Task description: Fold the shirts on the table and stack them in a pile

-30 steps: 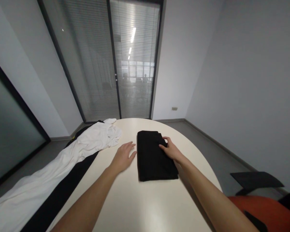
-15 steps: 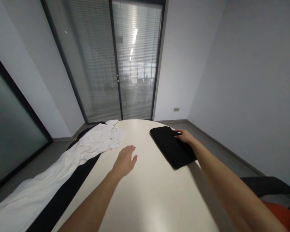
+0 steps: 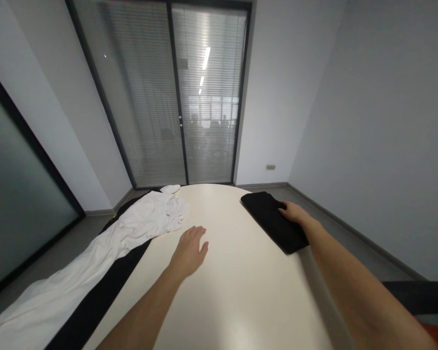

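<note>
A folded black garment [image 3: 273, 218], flat and roughly rectangular, lies at the right edge of the pale table. My right hand [image 3: 294, 213] grips its outer right edge; part of the fingers is hidden by the cloth. Over the middle of the table, my left hand [image 3: 190, 250] is open, palm down, thumb apart from the fingers, with nothing in it. To its left a white garment [image 3: 146, 218] lies spread along the table's left side, crumpled at its far end. Black cloth [image 3: 105, 287] shows beneath the white one.
The pale table [image 3: 222, 296] has a rounded far end. Beyond it stand glass panels with blinds [image 3: 211, 112] in dark frames. A grey wall [image 3: 379, 121] rises on the right. At the lower right a dark chair part [image 3: 419, 296] shows beside something red-orange.
The folded black garment has shifted right, toward the table edge, with my right hand on it. My left hand stays open in nearly the same spot. The view has tilted slightly.
</note>
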The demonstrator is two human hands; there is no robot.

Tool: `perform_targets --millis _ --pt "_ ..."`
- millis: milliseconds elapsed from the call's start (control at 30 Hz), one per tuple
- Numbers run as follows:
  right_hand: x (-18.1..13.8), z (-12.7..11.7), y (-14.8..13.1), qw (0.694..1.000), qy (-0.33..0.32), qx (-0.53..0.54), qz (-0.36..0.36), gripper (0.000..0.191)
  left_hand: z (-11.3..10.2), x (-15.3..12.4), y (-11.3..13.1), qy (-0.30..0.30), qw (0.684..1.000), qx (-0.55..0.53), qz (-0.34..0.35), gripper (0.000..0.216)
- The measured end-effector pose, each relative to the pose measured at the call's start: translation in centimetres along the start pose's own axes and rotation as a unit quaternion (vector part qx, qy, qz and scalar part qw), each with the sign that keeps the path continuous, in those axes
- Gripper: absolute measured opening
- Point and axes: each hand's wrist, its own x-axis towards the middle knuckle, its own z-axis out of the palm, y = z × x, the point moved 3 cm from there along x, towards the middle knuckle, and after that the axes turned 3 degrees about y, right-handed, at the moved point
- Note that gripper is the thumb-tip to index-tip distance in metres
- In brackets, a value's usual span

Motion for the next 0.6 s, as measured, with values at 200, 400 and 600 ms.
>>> perform_targets --millis 200,400,600 --pt "-2.2 0.0 -0.9 0.997 0.026 -0.053 0.048 0.051 0.1 -0.2 -0.1 -0.002 1.000 0.009 0.006 0.037" --pt "-6.4 -1.8 -8.6 0.987 0.140 -0.072 -0.027 0.050 -0.5 -0.4 0.3 0.010 1.000 0.003 0.006 0.033" --pt "-12.2 1.7 -16.3 0.989 0.079 -0.021 -0.122 0.052 -1.6 -0.6 0.7 0.050 0.999 0.016 -0.008 0.030"
